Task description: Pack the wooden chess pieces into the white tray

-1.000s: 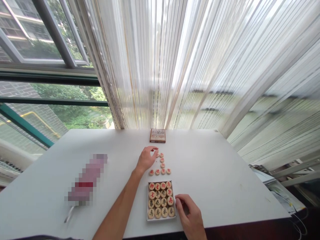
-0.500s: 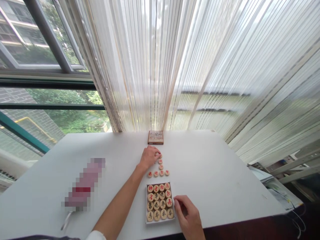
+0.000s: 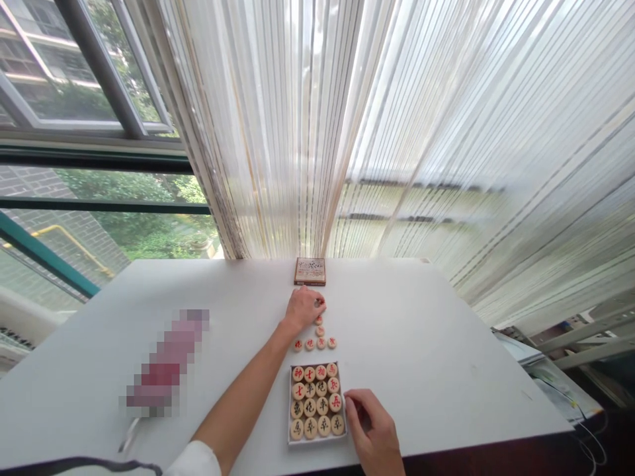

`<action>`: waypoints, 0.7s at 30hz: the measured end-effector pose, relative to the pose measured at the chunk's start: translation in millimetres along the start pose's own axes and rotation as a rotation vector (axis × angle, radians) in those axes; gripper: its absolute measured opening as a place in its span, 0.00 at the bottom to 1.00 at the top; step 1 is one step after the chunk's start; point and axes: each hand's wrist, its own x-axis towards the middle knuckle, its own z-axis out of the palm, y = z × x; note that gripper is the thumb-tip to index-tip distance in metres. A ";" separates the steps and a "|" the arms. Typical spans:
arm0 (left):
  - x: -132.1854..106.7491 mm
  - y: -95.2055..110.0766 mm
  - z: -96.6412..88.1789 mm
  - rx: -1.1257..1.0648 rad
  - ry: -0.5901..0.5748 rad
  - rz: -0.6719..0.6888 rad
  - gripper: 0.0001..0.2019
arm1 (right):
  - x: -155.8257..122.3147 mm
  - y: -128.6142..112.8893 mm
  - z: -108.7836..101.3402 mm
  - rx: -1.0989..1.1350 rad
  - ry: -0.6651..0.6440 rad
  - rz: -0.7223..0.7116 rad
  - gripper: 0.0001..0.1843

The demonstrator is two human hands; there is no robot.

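Note:
Fingers pinched, my left hand [image 3: 303,307] reaches to the far end of a short column of wooden Chinese chess pieces. A piece seems to be in its fingertips, mostly hidden by them. Nearer me in that column lie a piece [image 3: 320,331] and a crosswise row of red-marked pieces [image 3: 321,343]. Below the row is a shallow white tray [image 3: 317,441], filled with pieces [image 3: 310,406] marked in red and black. Curled at the tray's right side is my right hand [image 3: 373,426], its fingertips against the edge.
A flat brown box lid [image 3: 310,272] with printed characters lies behind my left hand. A blurred-out pinkish object [image 3: 169,360] with a pale strap is at left on the white table [image 3: 421,344]. Sheer curtains [image 3: 278,132] hang behind; papers and cables [image 3: 570,390] are at right.
My left hand has shifted slightly right, its fingertips now over the far end of the column. My right hand stays at the tray; the view has moved slightly.

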 end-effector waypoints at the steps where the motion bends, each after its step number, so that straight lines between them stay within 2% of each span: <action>1: 0.6 1.4 -0.4 -0.015 0.006 -0.003 0.15 | -0.3 0.7 0.2 -0.002 -0.006 0.001 0.13; 6: -1.0 15.4 -11.5 -0.142 0.058 0.013 0.12 | -2.4 3.5 0.4 0.003 -0.026 0.015 0.12; 11: -19.8 32.8 -34.0 -0.348 0.113 0.077 0.09 | -4.2 5.6 0.6 0.000 -0.038 0.029 0.11; 16: -57.7 38.5 -46.0 -0.558 0.117 0.117 0.15 | -4.8 9.2 3.0 -0.020 -0.036 0.032 0.12; 21: -108.1 32.1 -46.9 -0.663 0.181 0.070 0.14 | -3.6 8.8 3.5 -0.020 -0.033 0.046 0.12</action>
